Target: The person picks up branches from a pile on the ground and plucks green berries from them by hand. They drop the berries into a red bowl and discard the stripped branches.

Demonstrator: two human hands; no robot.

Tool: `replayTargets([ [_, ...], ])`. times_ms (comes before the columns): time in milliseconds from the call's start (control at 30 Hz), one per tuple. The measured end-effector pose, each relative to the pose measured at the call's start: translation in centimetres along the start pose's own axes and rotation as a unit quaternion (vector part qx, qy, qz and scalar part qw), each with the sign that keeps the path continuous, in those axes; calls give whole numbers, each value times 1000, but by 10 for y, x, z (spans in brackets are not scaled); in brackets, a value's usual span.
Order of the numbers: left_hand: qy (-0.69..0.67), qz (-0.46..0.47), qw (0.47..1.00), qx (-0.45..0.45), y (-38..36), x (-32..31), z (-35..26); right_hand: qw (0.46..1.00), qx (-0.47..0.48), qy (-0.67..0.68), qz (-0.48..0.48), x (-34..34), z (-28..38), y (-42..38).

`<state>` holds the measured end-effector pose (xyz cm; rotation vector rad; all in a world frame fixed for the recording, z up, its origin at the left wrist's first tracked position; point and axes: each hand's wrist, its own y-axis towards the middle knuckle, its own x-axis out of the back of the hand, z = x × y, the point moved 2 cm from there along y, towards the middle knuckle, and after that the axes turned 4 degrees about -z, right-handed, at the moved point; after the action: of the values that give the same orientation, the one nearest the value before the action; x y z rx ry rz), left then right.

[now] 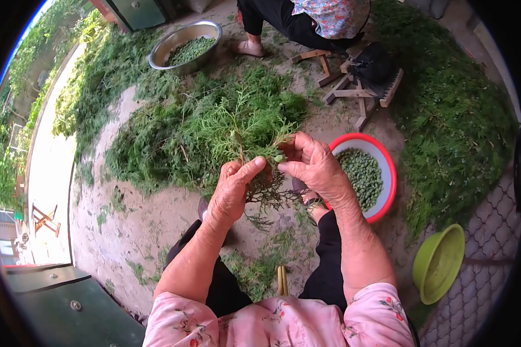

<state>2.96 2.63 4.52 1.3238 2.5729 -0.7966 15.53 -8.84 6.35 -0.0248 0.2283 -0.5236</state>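
My left hand [237, 188] is closed around the stem of a leafy evergreen sprig [240, 124], its thumb lying along the top. The sprig has flat, feathery green foliage and looks like cypress or arborvitae. Just right of it, my right hand [315, 162] has thumb and forefinger pinched about a small pale-green cone [279, 158] at the sprig's edge. Below and right of my right hand stands a white basin with a red rim [392, 173], part-filled with similar small green cones [362, 176]. My forearm covers some of the basin's left side.
A heap of cut branches [162, 139] lies ahead, another pile [451, 127] to the right. A metal basin [213, 32] of green cones sits at the far left. Beyond, a person [330, 20] sits near a wooden folding stool [359, 92]. A yellow-green basin [440, 263] tilts at right.
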Motion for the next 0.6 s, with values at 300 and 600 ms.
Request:
replayTargets([
  [300,-7,-12,1000,5,1,3,-1,1000,-22,-3,1,-5,3,2],
  [600,15,-59,998,-14,-3,1,-2,999,-37,13,-23,-5,-12,4],
])
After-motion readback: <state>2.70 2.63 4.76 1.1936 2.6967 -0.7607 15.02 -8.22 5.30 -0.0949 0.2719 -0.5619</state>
